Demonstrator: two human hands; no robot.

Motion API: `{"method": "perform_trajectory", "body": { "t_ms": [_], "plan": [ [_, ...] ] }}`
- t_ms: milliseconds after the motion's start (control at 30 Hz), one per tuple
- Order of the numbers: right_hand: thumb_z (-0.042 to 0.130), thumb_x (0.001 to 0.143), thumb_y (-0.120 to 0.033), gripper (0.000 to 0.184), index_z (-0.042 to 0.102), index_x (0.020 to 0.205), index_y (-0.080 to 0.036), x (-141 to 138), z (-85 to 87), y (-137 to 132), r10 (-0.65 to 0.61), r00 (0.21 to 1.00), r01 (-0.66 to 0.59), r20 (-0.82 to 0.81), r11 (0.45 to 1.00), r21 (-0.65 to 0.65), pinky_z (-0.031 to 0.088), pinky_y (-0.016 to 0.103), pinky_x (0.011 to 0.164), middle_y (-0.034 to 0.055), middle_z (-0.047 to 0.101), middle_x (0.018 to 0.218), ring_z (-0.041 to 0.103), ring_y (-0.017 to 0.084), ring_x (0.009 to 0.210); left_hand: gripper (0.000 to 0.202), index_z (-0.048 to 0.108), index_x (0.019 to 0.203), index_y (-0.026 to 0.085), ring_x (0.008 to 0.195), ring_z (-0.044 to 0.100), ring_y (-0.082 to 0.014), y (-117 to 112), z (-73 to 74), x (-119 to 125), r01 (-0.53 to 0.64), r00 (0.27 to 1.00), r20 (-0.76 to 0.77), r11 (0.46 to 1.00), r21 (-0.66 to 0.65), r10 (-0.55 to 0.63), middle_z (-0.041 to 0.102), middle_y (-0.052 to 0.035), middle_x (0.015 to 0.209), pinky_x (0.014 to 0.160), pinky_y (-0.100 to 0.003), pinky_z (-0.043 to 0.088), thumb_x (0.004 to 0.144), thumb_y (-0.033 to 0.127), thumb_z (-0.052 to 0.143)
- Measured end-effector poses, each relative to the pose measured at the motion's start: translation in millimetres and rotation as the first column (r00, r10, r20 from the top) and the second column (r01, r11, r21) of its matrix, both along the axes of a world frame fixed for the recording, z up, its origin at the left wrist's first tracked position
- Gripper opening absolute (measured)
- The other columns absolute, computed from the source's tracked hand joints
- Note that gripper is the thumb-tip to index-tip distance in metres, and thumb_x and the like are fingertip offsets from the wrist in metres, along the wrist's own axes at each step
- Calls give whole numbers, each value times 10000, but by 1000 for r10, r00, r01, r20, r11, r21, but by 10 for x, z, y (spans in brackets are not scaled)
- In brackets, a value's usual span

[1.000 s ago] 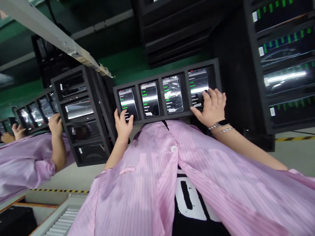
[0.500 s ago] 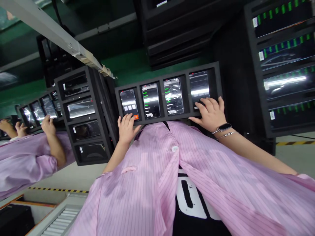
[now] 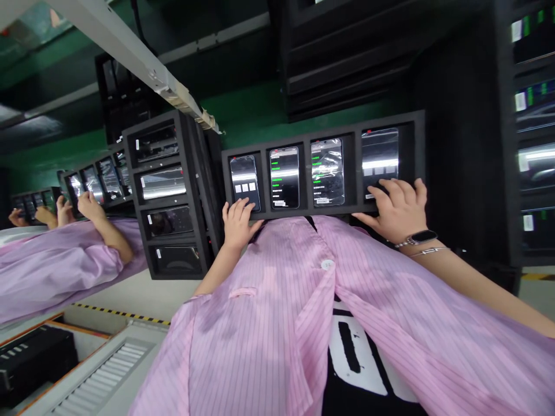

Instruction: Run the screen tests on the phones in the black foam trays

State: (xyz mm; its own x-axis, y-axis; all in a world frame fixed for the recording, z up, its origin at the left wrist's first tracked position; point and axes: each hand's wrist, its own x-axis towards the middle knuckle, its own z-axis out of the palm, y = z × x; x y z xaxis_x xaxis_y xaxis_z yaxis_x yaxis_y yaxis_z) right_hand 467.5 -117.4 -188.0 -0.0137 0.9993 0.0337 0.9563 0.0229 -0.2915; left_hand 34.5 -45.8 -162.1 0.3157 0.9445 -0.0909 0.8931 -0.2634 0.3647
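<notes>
Two hands, fingers released, rest in black foam tray (image 3: 333,132): left hand (image 3: 236,226) on leftmost phone (image 3: 245,182), right hand (image 3: 399,211) on rightmost phone (image 3: 379,162).

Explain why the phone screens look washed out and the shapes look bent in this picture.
In the head view, white bands of glare cross the phone screens, hiding parts of them; the wide lens stretches the pink coat and makes the side rack lean; nothing looks badly blurred.
</notes>
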Motion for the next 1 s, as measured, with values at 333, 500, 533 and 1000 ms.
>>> {"method": "perform_trajectory", "body": {
  "t_ms": [333, 500, 533, 1000],
  "plan": [
    [356, 935, -878, 859, 696, 1275, -167, -6, -41, -4, 3, 999, -7, 42, 997, 78, 206, 680, 1273, 243, 651, 1404, 545, 442, 1335, 492, 710, 1302, 233, 1470, 568, -374, 18, -16, -19, 4, 1000, 9, 1000, 6, -4, 667, -155, 1505, 1334, -636, 227, 915, 533, 751],
    [330, 950, -893, 884, 690, 1306, -168, 26, -99, 30, 29, 996, -39, 87, 992, 123, 226, 662, 1276, 237, 657, 1399, 560, 431, 1325, 495, 708, 1307, 238, 1480, 560, -374, 63, -13, -8, -2, 1000, 5, 1000, -2, 2, 658, -156, 1517, 1337, -636, 224, 909, 528, 759],
    [331, 952, -892, 881, 690, 1303, -168, 32, -107, 44, 33, 995, -45, 92, 990, 132, 227, 657, 1278, 237, 658, 1397, 561, 428, 1322, 495, 708, 1307, 237, 1479, 560, -374, 75, -14, -6, -2, 1000, 6, 1000, 1, 2, 659, -157, 1515, 1336, -634, 225, 909, 526, 760],
    [420, 958, -859, 859, 683, 1325, -128, 29, -107, 163, 25, 997, -30, 75, 998, 60, 257, 706, 1223, 232, 617, 1419, 517, 426, 1333, 485, 710, 1282, 234, 1462, 568, -371, 165, -63, -12, 1, 1000, 30, 998, 68, -3, 674, -154, 1492, 1345, -620, 208, 911, 545, 738]
  ]
}}
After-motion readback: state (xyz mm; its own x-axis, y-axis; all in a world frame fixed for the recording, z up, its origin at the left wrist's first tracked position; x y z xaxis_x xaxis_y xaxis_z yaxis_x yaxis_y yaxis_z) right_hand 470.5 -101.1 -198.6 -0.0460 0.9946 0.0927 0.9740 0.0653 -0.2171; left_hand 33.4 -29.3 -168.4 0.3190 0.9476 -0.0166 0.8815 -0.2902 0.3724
